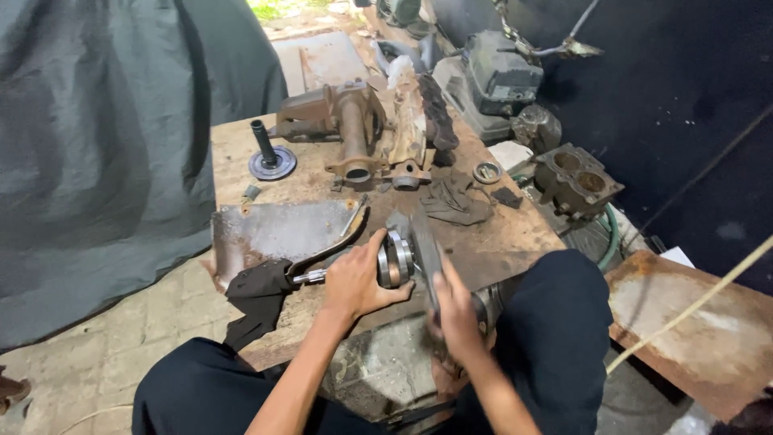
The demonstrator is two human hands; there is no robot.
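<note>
While both hands work at the near edge of the wooden bench (499,242), one crankshaft-like metal part (407,256) lies across it, held from two sides. The left hand (354,283) curls around the part's round silver journal, fingers wrapped over the top and thumb beneath. The right hand (456,312) closes on the part's other end near the dark flat web; it is blurred, so I cannot tell exactly how the fingers sit.

Counted on the bench: one rusty cast housing (348,129) with a tube opening, one black valve (270,155) standing stem up, one steel plate (278,232), one black rag (259,296) drooping over the near edge, one small metal ring (486,171). Off the right edge sits one carburetor body (576,181) with two bores.

Open bench surface lies right of the part, toward the right edge; the left side is crowded by the plate and rag. The person's knees flank the near edge.

The part's long axis runs roughly left to right, its thin shaft end pointing left toward the rag, its right end dropping toward the right knee.
</note>
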